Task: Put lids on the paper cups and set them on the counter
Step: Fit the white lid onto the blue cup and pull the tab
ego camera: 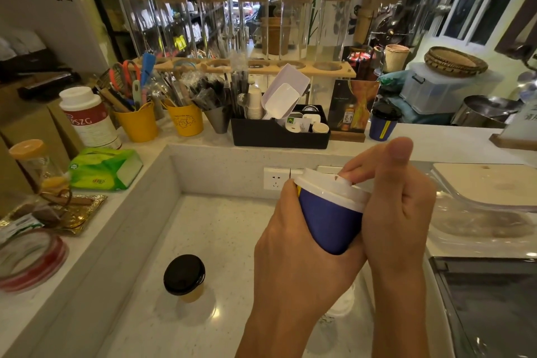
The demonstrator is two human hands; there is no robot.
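Right of centre in the frame, the left hand (293, 244) wraps the blue paper cup (329, 222), tilted so its mouth points up and left. The right hand (398, 212) curls over the white lid (331, 187), fingertips (348, 176) pressing its far rim. The raised counter (436, 136), where a lidded blue cup (383, 124) stands, lies just above the hands.

The left hand (293, 244) hides the blue cup's (331, 224) near side.
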